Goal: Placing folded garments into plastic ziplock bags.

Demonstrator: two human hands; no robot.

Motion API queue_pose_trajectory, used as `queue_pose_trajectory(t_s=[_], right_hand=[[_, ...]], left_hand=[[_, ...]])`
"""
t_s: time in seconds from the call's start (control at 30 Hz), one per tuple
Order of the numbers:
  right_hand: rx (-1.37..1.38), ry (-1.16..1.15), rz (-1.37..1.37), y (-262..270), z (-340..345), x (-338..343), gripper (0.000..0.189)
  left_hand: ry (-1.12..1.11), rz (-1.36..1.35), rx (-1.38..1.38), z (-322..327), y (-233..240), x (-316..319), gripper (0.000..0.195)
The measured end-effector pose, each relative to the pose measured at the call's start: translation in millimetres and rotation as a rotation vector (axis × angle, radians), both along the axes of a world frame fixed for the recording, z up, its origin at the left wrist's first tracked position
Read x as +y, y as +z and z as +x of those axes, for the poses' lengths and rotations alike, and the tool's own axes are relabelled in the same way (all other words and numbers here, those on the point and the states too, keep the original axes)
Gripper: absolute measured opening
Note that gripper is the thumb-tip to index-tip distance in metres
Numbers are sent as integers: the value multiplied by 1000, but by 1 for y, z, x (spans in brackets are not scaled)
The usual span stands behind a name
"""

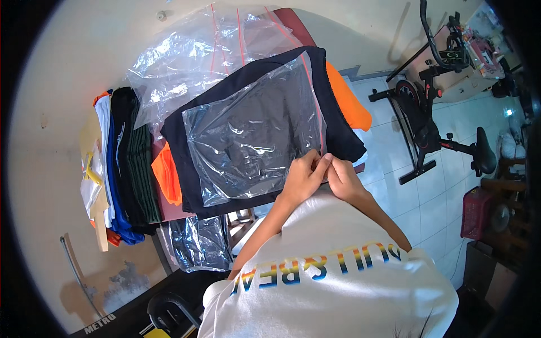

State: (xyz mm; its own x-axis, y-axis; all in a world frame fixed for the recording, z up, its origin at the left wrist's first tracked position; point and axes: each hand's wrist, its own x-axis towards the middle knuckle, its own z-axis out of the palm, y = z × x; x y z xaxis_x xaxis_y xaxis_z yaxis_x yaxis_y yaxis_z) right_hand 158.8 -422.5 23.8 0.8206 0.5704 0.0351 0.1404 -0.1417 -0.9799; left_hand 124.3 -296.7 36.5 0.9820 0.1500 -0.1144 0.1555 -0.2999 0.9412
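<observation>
A clear plastic zip bag [249, 139] with a red seal line lies over a black cloth garment [342, 131]. Through the film I see something dark; whether it is inside the bag or beneath it I cannot tell. My left hand [302, 177] pinches the bag's corner at the near end of the red seal. Close against it, my right hand [343, 177] has its fingers closed on the same corner. Their fingertips hide the corner itself. Orange fabric [344, 97] shows from under the black garment on the right, and another orange piece [168, 173] on the left.
More clear zip bags [190, 55] lie beyond the garment. Folded clothes [127, 160] are stacked at the left, with a yellow-handled tool [91, 169] beside them. A dark plastic-wrapped package [200, 243] sits lower left. An exercise bike [427, 122] stands on the tiled floor to the right.
</observation>
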Motion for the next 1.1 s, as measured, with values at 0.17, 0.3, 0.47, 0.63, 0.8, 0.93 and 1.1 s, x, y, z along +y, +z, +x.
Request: queue_pose_trajectory(t_s=[0.17,0.3,0.47,0.63,0.8,0.93,1.1], right_hand=[[537,35,283,-13,0,2,24],[564,111,263,-19,9,-6,30],[633,159,260,-28,14,-5,33],[662,192,268,-41,19,-3,32],[673,196,274,-45,18,-2,32],[679,210,286,-47,18,-1,33],[656,200,280,-43,18,-1,33]], left_hand=[[115,41,-91,-2,-8,-13,33],[179,-164,-124,-2,-20,-19,34],[175,-647,-26,-3,-49,-17,34],[219,-742,44,1,-49,-18,34],[195,-548,81,1,-59,-11,33],[172,-581,115,1,-60,-7,34],[80,-618,127,2,-63,0,34]])
